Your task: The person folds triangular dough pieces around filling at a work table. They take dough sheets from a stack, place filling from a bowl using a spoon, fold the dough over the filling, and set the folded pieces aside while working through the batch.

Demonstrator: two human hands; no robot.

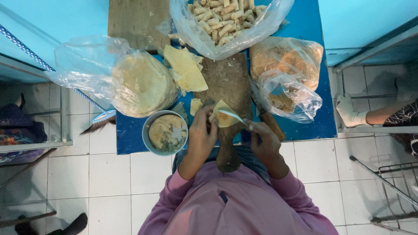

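Observation:
My left hand [201, 132] holds down a pale triangular pastry wrapper [222, 116] on a wooden cutting board [227, 82]. My right hand [262, 137] grips a white spoon [235, 116] whose tip rests on the wrapper. A grey bowl of filling [166, 132] stands just left of my left hand. Cut wrapper pieces [186, 69] lie at the board's far left.
A stack of round wrappers in clear plastic [139, 82] lies left on the blue table [305, 124]. A bag of finished rolls [220, 19] sits at the back, a bag of crumbs [287, 61] at the right. Another person's socked foot [350, 114] is far right.

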